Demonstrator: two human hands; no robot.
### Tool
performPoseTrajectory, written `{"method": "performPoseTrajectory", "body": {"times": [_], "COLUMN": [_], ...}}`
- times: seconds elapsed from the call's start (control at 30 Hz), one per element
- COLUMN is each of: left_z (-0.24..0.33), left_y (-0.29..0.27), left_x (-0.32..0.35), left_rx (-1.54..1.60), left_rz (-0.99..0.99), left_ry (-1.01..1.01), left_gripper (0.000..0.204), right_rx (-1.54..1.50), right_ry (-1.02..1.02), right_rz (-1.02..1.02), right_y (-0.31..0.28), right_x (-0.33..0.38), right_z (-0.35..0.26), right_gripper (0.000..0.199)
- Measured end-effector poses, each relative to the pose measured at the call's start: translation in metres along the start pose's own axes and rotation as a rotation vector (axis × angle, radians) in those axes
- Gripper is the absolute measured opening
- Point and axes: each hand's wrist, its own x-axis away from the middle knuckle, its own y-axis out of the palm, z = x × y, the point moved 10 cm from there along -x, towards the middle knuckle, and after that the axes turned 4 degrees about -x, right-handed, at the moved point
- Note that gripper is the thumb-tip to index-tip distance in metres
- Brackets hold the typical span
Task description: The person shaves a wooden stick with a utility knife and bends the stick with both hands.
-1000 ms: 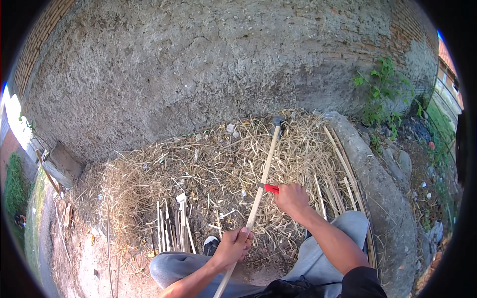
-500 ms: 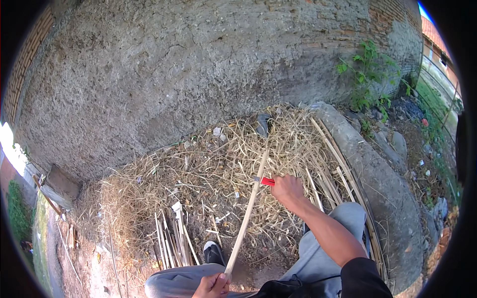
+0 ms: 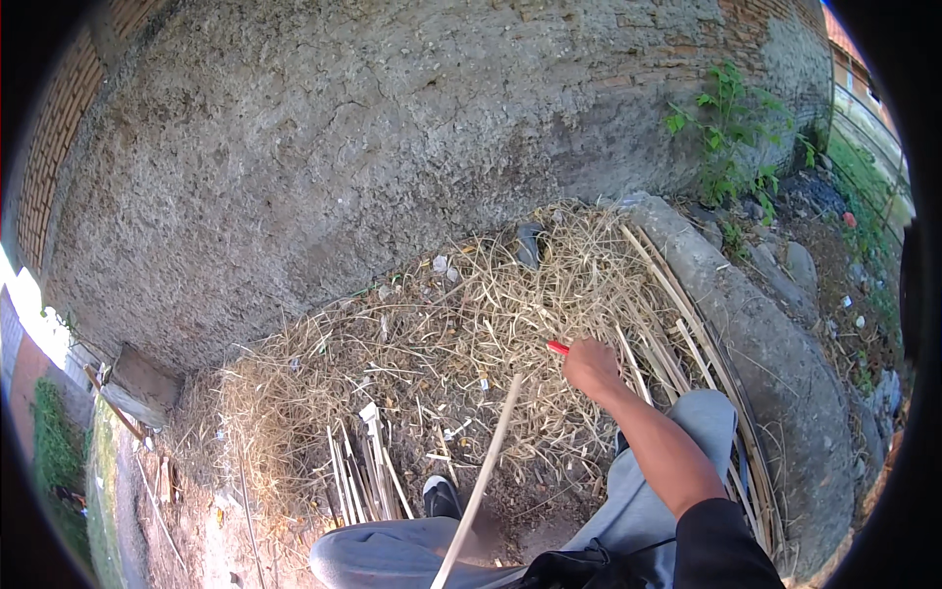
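Note:
My right hand [image 3: 592, 369] is closed round a red-handled knife [image 3: 558, 348]; its blade cannot be made out now. To the left of that hand, and apart from it, a long pale strip of split bamboo or wood [image 3: 483, 481] slants upward from the lower edge. The upper end of this strip hangs free over the straw-like shavings [image 3: 549, 309]. Out of the picture is my left hand, and the strip's near end is cut off by the lower edge.
A bundle of pale strips [image 3: 365, 471] lies left of my shoe [image 3: 442, 496]. More long strips [image 3: 677, 294] lie along a low concrete ledge [image 3: 756, 363] on the right. A rough wall [image 3: 373, 157] rises beyond the shavings, with a green plant [image 3: 726, 128] at its right.
The strip has been drawn down toward me, taking my left hand out of view. My right hand with the knife has moved slightly right, away from the strip.

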Motion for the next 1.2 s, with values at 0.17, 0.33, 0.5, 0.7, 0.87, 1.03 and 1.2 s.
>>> {"method": "performPoseTrajectory", "body": {"times": [0.17, 0.33, 0.5, 0.7, 0.87, 1.03, 1.2], "left_z": [-0.013, 0.000, 0.079, 0.119, 0.123, 0.126, 0.108], "left_y": [-0.004, 0.000, 0.025, 0.050, 0.053, 0.064, 0.068], "left_x": [-0.026, -0.089, -0.149, -0.198, -0.207, -0.205, -0.181], "left_rx": [0.395, 0.559, 0.642, 0.682, 0.666, 0.682, 0.611], "left_rz": [0.001, -0.021, -0.267, -0.375, -0.287, -0.322, -0.370], "left_ry": [-0.192, -0.329, -0.204, -0.150, -0.157, -0.139, -0.141], "left_gripper": [0.030, 0.031, 0.031, 0.027, 0.027, 0.033, 0.032], "right_rx": [-0.125, -0.268, -0.151, -0.100, -0.105, -0.039, -0.011], "right_ry": [-0.179, -0.308, -0.459, -0.485, -0.407, -0.375, -0.376], "right_rz": [-0.002, -0.184, -0.164, -0.172, -0.229, -0.135, -0.094], "right_y": [-0.034, -0.028, -0.023, -0.022, -0.015, -0.015, -0.019], "right_x": [0.038, 0.082, 0.108, 0.112, 0.105, 0.098, 0.071], "right_z": [-0.066, -0.105, -0.124, -0.127, -0.120, -0.117, -0.104], "right_gripper": [0.028, 0.031, 0.030, 0.026, 0.027, 0.029, 0.026]}}
